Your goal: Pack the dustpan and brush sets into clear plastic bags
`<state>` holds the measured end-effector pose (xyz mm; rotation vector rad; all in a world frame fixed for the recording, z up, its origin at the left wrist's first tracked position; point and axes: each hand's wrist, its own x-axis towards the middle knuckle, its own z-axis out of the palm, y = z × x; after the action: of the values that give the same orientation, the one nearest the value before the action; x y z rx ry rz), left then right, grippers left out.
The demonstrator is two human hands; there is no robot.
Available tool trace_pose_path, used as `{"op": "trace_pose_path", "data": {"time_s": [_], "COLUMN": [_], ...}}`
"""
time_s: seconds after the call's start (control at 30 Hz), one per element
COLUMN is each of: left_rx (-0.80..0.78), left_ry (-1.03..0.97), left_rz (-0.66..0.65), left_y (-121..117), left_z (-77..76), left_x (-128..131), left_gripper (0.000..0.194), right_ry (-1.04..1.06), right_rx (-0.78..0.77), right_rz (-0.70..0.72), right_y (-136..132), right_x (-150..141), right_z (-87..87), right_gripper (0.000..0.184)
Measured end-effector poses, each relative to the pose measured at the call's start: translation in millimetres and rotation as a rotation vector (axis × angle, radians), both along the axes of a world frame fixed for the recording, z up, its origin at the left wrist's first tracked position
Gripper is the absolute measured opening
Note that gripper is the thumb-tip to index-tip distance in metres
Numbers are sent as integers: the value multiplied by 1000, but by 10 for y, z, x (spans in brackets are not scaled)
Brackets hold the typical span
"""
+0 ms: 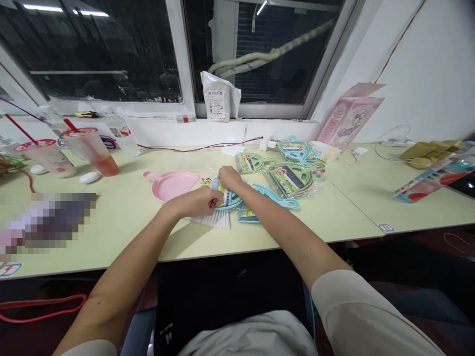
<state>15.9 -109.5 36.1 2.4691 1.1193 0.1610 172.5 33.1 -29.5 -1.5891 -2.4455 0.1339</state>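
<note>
A blue dustpan-and-brush set (233,201) with a printed label is between my hands. My left hand (202,200) is closed at its left side, and my right hand (229,178) is closed at its upper edge. The fingertips are partly hidden. White brush bristles (215,219) stick out below my left hand; their handle is out of sight. To the left lies a pink dustpan (174,186). Another blue set (247,213) lies under my right forearm. Green packaged sets (291,178) and a further blue set (296,150) lie beyond it.
Two cups with red straws (91,153) and a clear bottle (122,136) stand at the left. A pink box (351,116) leans by the wall. At the right are yellow-brown scoop-like pieces (430,152) and a colourful package (432,175). Thin wires cross the table's back.
</note>
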Motion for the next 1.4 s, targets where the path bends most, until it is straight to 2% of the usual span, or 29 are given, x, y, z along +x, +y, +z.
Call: {"op": "trace_pose_path", "data": {"time_s": [0.1,0.37,0.5,0.6,0.67,0.73,0.8,0.87,0.97,1.13,1.4], "left_rx": [19,6,-127,-221,-160,11,201,310,337,384,464], "left_ry": [16,22,-7,-92,-178,-227,-206,-151,-69,-3,87], "left_rz": [-10,63,67,45,136,287,352,285,164,121,114], "left_y": [-4,3,82,200,292,378,448,494,518,490,489], "left_z": [-14,-58,-5,-7,-65,-166,-287,-394,-494,-543,-564], "left_x": [11,19,-69,-170,-213,-214,-174,-108,-13,32,16], "left_gripper": [17,14,6,19,26,30,31,33,36,42,38], "right_ry": [-10,-49,-26,-18,-17,-14,-11,-18,-31,-59,-43], "right_rx": [8,33,34,16,-7,-20,-23,-35,-51,-63,-68], "right_rz": [10,20,27,51,63,76,88,84,80,120,120], "right_y": [8,19,20,30,36,35,26,10,-19,-20,48], "right_x": [-7,-22,-8,9,20,27,29,29,35,65,74], "right_z": [-3,2,-5,16,43,75,106,135,172,181,126], "right_gripper": [25,24,24,24,24,25,26,29,32,26,26]}}
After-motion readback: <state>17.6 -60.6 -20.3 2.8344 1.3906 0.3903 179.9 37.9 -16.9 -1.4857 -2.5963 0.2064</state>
